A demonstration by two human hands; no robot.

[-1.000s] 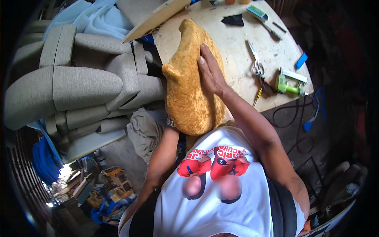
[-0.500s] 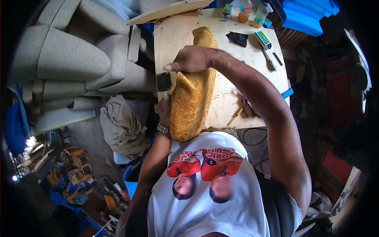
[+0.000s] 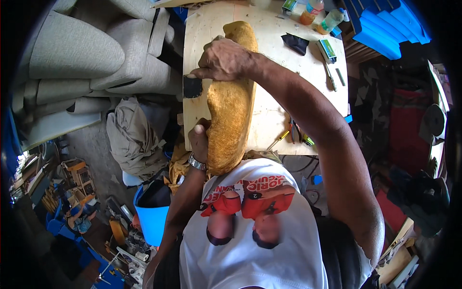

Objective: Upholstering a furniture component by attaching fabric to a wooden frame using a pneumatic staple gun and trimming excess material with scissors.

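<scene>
R grip (image 3: 224,60) clamped on the upper part of a gold padded pc (image 3: 231,111) — knuckles up, fingers bent over its L edge, thumb sticking out to the L. L grip (image 3: 199,139) touches the pc's lower L edge, thumb showing, fingers mostly hidden, so can't tell if it's closed on it; silver watch (image 3: 196,162) on that wrist. Pc stands narrow side up, one end beyond R grip over the bench (image 3: 269,29), the other below L grip, against the white shirt (image 3: 269,262)

Black patch (image 3: 193,87) on bench just below R grip's thumb. To the R of R grip, past the forearm: black scrap (image 3: 295,43), green box (image 3: 327,51), long thin tool (image 3: 329,74) + short dark strip (image 3: 340,77) side by side. Farther off, beyond the scrap: two bottles (image 3: 312,11) w/ orange-ish & pale liquid, second green box (image 3: 289,6) nr them. R of L grip, across the pc, nr the bench's close edge: yellow screwdriver (image 3: 278,139) beside red/black-handled pliers (image 3: 292,131)

Well L of both grips: grey sofa (image 3: 74,48). Nearer L grip, same side: heaped beige cloth (image 3: 131,139); below that, blue bin (image 3: 153,216) — just L of the L forearm
</scene>
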